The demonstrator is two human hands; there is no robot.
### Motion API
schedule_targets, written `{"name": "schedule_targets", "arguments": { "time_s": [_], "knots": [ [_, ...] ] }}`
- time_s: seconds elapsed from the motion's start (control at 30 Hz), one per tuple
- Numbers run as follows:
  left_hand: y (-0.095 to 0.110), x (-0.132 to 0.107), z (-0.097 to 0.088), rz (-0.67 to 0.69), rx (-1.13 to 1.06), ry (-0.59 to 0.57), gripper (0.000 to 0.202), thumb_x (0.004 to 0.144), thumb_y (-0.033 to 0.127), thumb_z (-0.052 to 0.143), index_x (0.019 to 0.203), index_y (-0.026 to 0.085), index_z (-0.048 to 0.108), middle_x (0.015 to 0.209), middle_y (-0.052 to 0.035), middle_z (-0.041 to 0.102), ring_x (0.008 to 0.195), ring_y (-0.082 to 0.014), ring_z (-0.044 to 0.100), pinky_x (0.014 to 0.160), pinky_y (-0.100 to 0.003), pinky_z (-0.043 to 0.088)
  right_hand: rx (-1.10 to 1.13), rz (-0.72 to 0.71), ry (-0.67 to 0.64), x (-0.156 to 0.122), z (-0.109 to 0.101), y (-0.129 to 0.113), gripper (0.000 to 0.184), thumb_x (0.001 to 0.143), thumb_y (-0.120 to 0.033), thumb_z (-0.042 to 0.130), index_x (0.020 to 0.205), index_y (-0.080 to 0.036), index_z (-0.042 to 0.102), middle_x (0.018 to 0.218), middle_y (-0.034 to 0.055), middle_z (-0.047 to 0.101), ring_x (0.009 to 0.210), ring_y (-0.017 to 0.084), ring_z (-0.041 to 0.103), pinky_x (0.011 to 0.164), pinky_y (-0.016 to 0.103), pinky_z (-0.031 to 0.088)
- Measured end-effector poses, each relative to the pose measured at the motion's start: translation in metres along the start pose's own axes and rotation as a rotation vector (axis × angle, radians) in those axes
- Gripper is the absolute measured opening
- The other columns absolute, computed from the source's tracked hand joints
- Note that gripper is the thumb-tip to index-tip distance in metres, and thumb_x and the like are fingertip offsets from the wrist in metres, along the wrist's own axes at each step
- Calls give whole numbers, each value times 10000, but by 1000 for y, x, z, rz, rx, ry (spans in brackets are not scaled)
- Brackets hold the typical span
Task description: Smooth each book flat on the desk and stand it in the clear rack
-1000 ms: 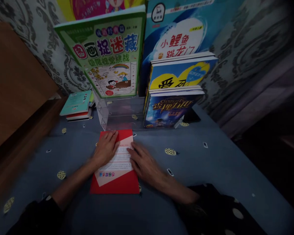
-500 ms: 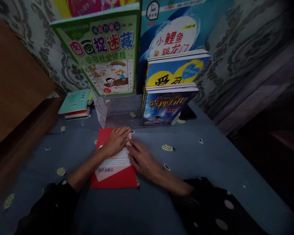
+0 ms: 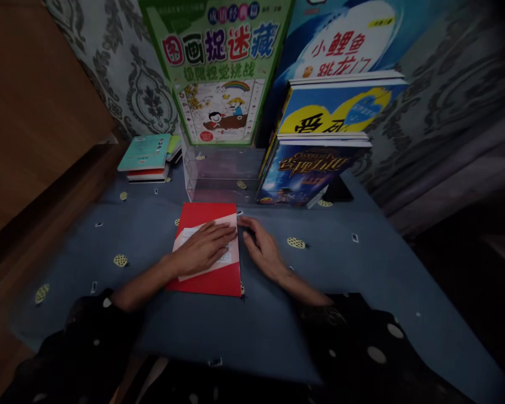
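Note:
A thin red book or booklet [image 3: 210, 283] lies flat on the cloth-covered table before me. Across its red face runs a slanted pale panel with small print [image 3: 232, 247]; I cannot tell whether this is part of the page or a separate sheet. My left hand [image 3: 206, 247] rests palm down over the panel, fingers stretched toward the right edge. Beside that edge is my right hand [image 3: 263, 249], its fingers loosely bent and parted, nothing visible in it. Its fingertips are at the book's upper right edge; whether they touch it is unclear.
Behind the red book stands a clear acrylic rack [image 3: 219, 188] with a green picture book [image 3: 225, 73] and a dark blue book [image 3: 307, 174] among several others. A small stack of books [image 3: 145, 152] lies at the back left. A flat dark object [image 3: 339, 189] lies behind the rack's right end.
The view has shifted, showing more of the table's front edge. My right hand has drawn off the pale panel to the book's right side. Coloured print visible low on the panel before no longer shows.

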State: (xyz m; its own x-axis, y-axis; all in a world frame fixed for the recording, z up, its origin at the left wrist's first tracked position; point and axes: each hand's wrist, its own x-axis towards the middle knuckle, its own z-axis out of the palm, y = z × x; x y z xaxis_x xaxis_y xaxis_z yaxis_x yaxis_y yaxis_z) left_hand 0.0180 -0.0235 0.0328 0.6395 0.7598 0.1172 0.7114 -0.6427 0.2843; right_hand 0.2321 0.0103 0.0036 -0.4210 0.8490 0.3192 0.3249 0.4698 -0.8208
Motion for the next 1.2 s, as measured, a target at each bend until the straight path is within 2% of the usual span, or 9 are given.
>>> {"name": "schedule_targets", "arguments": {
  "time_s": [0.23,0.33,0.43,0.57,0.67,0.73,0.87,0.97,1.2],
  "knots": [
    [45,-49,-5,89,-50,-104,435,1049,322,383,1470,253,473,1535,-56,489,1463,-203,383,1252,-471,217,-57,-29,-6,-1,1,3,346,943,-247,453,1269,-205,561,1238,121,670,1189,258,609,1040,475,475],
    [50,-62,-12,107,-136,-102,398,1043,301,416,1424,266,525,1480,-43,552,1432,-184,431,1248,-443,244,-106,-42,-11,-1,1,2,328,938,-263,468,1238,-202,588,1204,118,681,1135,270,627,994,470,505],
    [25,-63,-21,29,-226,-25,376,1042,297,419,1392,288,556,1431,-32,599,1352,-176,521,1171,-399,382,-158,-70,-36,-1,0,1,334,940,-263,474,1245,-204,596,1209,118,680,1115,276,634,962,474,526],
    [-44,-51,-30,-202,-189,200,388,1015,238,408,1358,200,584,1357,-104,639,1253,-229,591,1077,-413,464,-301,-210,-86,8,2,-2,339,945,-249,462,1234,-183,626,1268,143,664,1243,308,579,1050,547,467],
    [-87,-44,-27,-297,-162,296,384,965,162,414,1278,141,636,1266,-124,678,1184,-238,623,1050,-410,477,-399,-339,-259,27,13,-13,371,969,-271,452,1266,-145,635,1331,169,640,1322,317,530,1116,558,411],
    [-102,-44,-21,-289,-171,335,380,949,135,407,1232,138,660,1234,-119,695,1153,-230,636,1040,-416,481,-416,-396,-424,40,28,-24,410,991,-289,436,1327,-126,606,1387,179,608,1360,304,501,1131,533,407],
    [-109,-47,-5,-215,-157,405,376,941,113,404,1199,147,675,1228,-111,709,1163,-212,635,1058,-432,466,-430,-449,-652,51,63,-47,468,1018,-328,426,1438,-140,517,1516,162,497,1451,283,395,1187,549,324],
    [-109,-49,0,-187,-123,419,380,934,99,414,1202,166,675,1230,-91,714,1164,-195,638,1065,-429,462,-413,-500,-744,36,78,-61,487,1031,-337,423,1471,-135,476,1562,146,441,1499,261,307,1221,531,262],
    [-105,-49,-3,-199,-71,389,372,963,131,416,1236,180,663,1265,-93,702,1195,-198,627,1081,-436,450,-298,-595,-900,-17,65,-78,532,1022,-338,486,1512,-145,411,1589,113,404,1522,205,246,1255,476,192]
  ]
}}
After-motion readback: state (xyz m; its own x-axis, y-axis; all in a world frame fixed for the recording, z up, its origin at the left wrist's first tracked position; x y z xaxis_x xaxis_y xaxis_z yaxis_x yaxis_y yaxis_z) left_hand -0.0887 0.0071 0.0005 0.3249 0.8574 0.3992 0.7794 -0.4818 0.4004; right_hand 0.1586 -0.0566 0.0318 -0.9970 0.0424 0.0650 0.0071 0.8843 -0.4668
